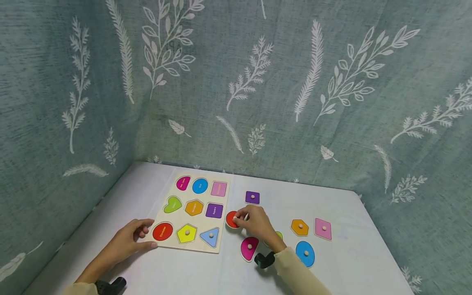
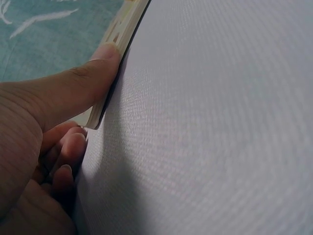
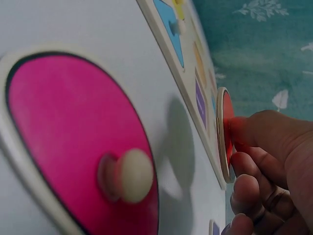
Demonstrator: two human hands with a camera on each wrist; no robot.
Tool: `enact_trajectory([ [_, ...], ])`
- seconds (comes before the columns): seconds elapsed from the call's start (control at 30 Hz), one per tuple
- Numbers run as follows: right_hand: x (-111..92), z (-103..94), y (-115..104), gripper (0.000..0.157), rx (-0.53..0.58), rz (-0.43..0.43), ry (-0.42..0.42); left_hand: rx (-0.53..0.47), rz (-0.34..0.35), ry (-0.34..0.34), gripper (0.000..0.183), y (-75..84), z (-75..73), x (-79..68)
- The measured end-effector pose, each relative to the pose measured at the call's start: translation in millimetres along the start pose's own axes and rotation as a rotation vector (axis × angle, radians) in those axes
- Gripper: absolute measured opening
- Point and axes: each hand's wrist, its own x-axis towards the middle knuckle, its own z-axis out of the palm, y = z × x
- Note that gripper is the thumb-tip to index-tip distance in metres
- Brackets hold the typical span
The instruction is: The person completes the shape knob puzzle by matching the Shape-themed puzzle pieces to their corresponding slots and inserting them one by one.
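Observation:
My left hand holds the near-left corner of a wooden shape puzzle board. In the left wrist view its thumb presses the board's edge, with the other fingers curled at the corner. My right hand pinches the knob of a red circle piece just right of the board. The right wrist view shows that piece raised off the table, a shadow beneath. A yellow pentagon and a blue triangle with knobs sit in the board's front row. Left of them is the red circle recess.
Loose knobbed pieces lie at right: purple square, magenta semicircle, orange hexagon, pink square, blue oval. A green piece is partly hidden by my right hand. Patterned curtains border the white table.

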Motion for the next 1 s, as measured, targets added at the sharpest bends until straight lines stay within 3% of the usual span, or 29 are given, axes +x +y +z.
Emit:
enact_trajectory([
  [0.47, 10, 11.1, -21, 0.007, 0.001, -0.043, -0.009, -0.002, 0.026, -0.004, 0.09, -2.4, 0.3, 0.2],
  [1.0, 24, 29.7, -44, 0.011, -0.006, -0.103, -0.046, -0.006, 0.001, 0.0, 0.095, -3.6, 2.1, 1.9],
])
